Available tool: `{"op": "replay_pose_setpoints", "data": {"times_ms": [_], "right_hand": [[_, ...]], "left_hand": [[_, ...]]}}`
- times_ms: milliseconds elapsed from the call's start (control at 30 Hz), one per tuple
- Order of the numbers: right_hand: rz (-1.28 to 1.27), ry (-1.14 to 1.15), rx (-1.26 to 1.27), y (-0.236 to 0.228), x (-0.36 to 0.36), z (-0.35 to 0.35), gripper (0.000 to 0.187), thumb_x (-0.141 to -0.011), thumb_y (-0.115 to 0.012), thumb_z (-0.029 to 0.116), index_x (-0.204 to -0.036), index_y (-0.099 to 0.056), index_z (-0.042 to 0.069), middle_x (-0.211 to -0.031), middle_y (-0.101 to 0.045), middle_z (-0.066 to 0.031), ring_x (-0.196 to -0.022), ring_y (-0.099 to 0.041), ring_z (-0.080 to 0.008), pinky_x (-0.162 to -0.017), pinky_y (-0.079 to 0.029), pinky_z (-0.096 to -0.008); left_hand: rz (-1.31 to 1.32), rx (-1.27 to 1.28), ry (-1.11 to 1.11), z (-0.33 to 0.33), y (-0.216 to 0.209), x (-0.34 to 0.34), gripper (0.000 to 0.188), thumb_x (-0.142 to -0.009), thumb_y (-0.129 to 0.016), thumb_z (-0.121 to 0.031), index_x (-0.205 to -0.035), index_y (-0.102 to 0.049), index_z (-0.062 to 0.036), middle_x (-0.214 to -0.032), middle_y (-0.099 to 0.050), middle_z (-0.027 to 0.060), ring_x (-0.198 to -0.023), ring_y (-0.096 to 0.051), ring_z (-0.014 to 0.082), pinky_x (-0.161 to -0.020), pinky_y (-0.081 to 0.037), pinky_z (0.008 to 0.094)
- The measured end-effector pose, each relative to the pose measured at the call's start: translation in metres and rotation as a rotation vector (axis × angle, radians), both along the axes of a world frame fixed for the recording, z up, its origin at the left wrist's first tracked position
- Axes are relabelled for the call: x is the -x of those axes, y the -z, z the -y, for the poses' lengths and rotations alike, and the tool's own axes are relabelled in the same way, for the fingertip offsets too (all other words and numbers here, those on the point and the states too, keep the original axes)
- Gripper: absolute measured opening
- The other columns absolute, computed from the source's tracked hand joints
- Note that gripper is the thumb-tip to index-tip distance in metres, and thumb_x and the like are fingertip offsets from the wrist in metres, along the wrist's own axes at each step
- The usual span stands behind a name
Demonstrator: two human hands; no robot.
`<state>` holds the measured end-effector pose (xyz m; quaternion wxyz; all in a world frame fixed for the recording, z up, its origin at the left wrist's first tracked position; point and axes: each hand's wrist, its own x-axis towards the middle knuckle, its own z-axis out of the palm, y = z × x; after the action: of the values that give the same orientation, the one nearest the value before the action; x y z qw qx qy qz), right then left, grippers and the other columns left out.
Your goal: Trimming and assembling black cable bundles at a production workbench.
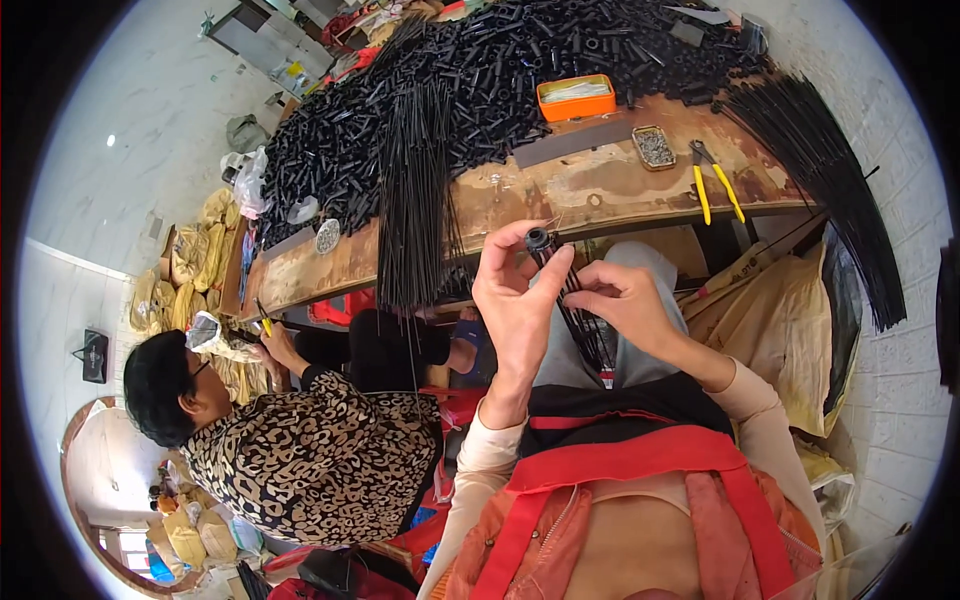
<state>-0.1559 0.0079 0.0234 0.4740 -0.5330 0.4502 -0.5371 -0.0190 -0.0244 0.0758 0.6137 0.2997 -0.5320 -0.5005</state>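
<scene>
My left hand (515,300) is closed round a short black tube (540,240) with a round hole in its top end, held up in front of the table edge. Thin black rods (592,345), looking like umbrella ribs, hang below the tube toward my lap. A fine wire (553,222) seems to stick out beside the left fingertips. My right hand (630,305) is pinched against the rods just under the tube; whatever lies between its thumb and finger is too small to make out.
A wooden table (500,215) carries a heap of black tubes (470,60), an orange box (577,100), a small tin (655,147) and yellow-handled pliers (716,185). Rod bundles (415,200) overhang its edge. At left sits a co-worker (320,450); sacks (790,310) stand at right.
</scene>
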Motion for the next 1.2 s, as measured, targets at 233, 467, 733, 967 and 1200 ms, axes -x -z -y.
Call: {"op": "replay_pose_setpoints", "data": {"times_ms": [233,467,733,967,1200], "right_hand": [[0.130,-0.097,-0.064,0.011,-0.009,0.009,0.014,-0.079,-0.075,0.003,-0.086,-0.064,-0.002,-0.079,-0.068,-0.0038,-0.073,-0.063,-0.0075,-0.064,-0.050,-0.0218],[0.247,-0.097,-0.058,0.024,-0.016,0.025,0.022,-0.076,-0.078,0.003,-0.084,-0.057,0.002,-0.076,-0.066,-0.0039,-0.070,-0.063,-0.0079,-0.061,-0.049,-0.0213],[-0.595,0.076,0.292,0.032,0.001,0.034,0.018,-0.083,-0.070,0.018,-0.087,-0.063,0.002,-0.075,-0.063,-0.0152,-0.069,-0.063,-0.0313,-0.063,-0.050,-0.0380],[-1.343,0.974,0.233,0.027,0.119,0.065,0.034,-0.082,-0.070,0.026,-0.102,-0.061,-0.001,-0.103,-0.055,-0.0145,-0.098,-0.050,-0.0330,-0.081,-0.043,-0.0440],[-1.304,0.987,0.043,0.074,0.177,0.097,0.038,-0.081,-0.068,0.027,-0.099,-0.058,-0.006,-0.100,-0.055,-0.0228,-0.096,-0.050,-0.0394,-0.085,-0.043,-0.0467]], "left_hand": [[-0.039,-0.095,0.210,0.005,0.005,-0.019,0.028,-0.089,-0.063,-0.002,-0.116,-0.057,0.0025,-0.097,-0.063,0.0071,-0.090,-0.062,0.0148,-0.090,-0.051,0.0348],[-0.004,-0.010,0.103,0.014,0.019,-0.011,0.034,-0.098,-0.052,-0.015,-0.127,-0.049,0.0021,-0.088,-0.059,0.0045,-0.080,-0.056,0.0114,-0.079,-0.047,0.0257],[0.193,-0.031,-0.034,0.027,0.041,0.006,0.033,-0.101,-0.044,-0.015,-0.131,-0.043,-0.0007,-0.079,-0.043,-0.0046,-0.067,-0.037,0.0029,-0.060,-0.033,0.0172],[0.117,-0.091,0.005,0.054,0.059,0.014,0.026,-0.102,-0.044,-0.016,-0.121,-0.050,-0.0004,-0.076,-0.048,0.0000,-0.062,-0.040,0.0054,-0.055,-0.032,0.0203],[0.110,-0.168,0.357,0.051,0.055,0.023,0.019,-0.100,-0.048,-0.021,-0.093,-0.048,-0.0033,-0.067,-0.047,0.0028,-0.059,-0.046,0.0107,-0.055,-0.037,0.0241]]}}
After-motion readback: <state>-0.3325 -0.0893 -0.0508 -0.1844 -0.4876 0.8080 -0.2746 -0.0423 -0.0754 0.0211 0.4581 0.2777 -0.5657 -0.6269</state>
